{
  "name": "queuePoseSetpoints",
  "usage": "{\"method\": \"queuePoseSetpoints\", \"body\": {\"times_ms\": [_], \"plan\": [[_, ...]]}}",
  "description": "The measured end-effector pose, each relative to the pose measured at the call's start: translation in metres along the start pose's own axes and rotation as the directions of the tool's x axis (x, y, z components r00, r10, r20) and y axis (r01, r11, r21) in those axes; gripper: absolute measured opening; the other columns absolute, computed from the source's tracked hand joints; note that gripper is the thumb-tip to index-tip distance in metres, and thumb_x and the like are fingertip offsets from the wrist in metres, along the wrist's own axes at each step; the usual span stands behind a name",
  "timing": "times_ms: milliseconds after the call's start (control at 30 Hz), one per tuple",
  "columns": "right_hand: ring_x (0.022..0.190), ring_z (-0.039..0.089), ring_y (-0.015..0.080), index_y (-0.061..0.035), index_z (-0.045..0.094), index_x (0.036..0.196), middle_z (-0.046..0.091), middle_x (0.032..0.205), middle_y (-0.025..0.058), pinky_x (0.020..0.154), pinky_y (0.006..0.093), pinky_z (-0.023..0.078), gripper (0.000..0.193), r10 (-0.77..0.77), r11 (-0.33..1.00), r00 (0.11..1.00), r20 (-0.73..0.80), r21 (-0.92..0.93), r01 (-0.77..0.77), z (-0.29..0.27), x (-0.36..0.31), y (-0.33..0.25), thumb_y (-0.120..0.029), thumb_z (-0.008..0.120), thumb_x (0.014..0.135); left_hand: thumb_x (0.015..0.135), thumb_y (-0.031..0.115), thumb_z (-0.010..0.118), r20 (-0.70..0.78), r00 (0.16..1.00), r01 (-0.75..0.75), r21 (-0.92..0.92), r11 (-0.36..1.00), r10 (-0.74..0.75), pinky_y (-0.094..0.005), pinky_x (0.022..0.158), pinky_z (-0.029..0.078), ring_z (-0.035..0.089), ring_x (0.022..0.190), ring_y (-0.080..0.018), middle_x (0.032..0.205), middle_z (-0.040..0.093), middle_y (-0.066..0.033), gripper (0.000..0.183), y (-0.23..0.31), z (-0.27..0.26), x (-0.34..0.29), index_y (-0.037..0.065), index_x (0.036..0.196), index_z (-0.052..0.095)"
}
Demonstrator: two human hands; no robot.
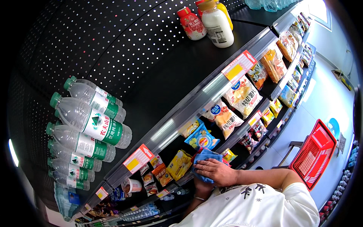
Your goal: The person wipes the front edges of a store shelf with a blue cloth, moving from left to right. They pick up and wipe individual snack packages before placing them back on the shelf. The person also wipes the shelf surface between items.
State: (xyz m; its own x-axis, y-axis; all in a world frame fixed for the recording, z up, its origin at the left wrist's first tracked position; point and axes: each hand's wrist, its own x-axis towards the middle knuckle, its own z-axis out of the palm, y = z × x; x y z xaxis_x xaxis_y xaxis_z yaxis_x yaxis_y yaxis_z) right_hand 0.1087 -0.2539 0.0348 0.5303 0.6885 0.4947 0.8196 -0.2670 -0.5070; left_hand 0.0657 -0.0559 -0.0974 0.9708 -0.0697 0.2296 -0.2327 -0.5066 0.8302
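A folded blue cloth (204,159) is pressed between my two hands, close to my white shirt and in front of the shelves. My right hand (218,172) lies over it with the fingers bent across its face. From beneath, my left hand (202,185) supports the same cloth; its fingers are mostly hidden behind the cloth and the right hand. Just past the hands are a yellow snack packet (179,165) and a blue snack bag (202,137) on a lower shelf.
On the black upper shelf (159,72) stand clear water bottles (100,126) at left and a white bottle (217,28) beside a red one (191,24). Its front edge carries price tags (239,67). Chip bags (243,96) fill lower shelves. A red basket (313,155) stands at right.
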Motion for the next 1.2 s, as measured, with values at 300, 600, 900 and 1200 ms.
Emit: {"method": "queuePoseSetpoints", "body": {"times_ms": [300,600,900,1200], "plan": [[0.14,0.038,0.0317,-0.0036,0.053,0.134,0.05,0.143,0.0126,0.113,0.049,0.028,0.07,-0.098,0.991,0.995,0.014,0.096,0.096,-0.004,0.004,0.0,-0.011,0.069,0.066,0.1,0.062,0.032,0.317,0.852,0.352,-0.936,0.007,-0.417,-0.0418,0.103,0.046,0.061,0.112,-0.0287,0.131,0.059,-0.0122,0.068,0.057,-0.051,0.064,0.007,0.137,0.049],[0.141,0.038,0.0318,-0.0028,0.049,0.138,0.042,0.15,0.0152,0.114,0.0489,0.029,0.071,0.005,0.996,0.995,-0.104,0.092,0.005,-0.013,0.007,-0.004,-0.009,0.068,0.07,0.099,0.062,0.035,0.393,0.873,0.332,-0.912,-0.241,-0.288,-0.0463,0.109,0.041,0.054,0.124,-0.0316,0.137,0.053,-0.018,0.072,0.064,-0.041,0.061,0.005,0.142,0.042],[0.136,0.043,0.0336,0.0003,0.046,0.139,0.046,0.145,0.0209,0.112,0.0416,0.032,0.057,0.367,0.915,0.885,-0.288,0.285,-0.287,-0.008,-0.001,0.003,-0.011,0.065,0.087,0.098,0.054,0.046,0.207,0.919,0.209,-0.977,-0.029,-0.334,-0.0518,0.11,0.038,0.047,0.133,-0.0305,0.148,0.046,-0.0118,0.069,0.084,-0.04,0.047,0.01,0.149,0.034],[0.114,0.049,0.0129,0.0013,0.044,0.14,0.058,0.123,0.0075,0.101,0.0271,0.039,0.043,0.648,0.348,0.761,0.042,0.872,-0.344,0.037,-0.02,0.015,-0.019,0.053,0.103,0.096,0.023,0.063,0.06,0.904,0.353,-0.666,0.657,-0.424,-0.032,0.09,0.051,0.062,0.107,-0.016,0.119,0.062,-0.0094,0.042,0.089,-0.049,0.052,0.004,0.13,0.05]]}}
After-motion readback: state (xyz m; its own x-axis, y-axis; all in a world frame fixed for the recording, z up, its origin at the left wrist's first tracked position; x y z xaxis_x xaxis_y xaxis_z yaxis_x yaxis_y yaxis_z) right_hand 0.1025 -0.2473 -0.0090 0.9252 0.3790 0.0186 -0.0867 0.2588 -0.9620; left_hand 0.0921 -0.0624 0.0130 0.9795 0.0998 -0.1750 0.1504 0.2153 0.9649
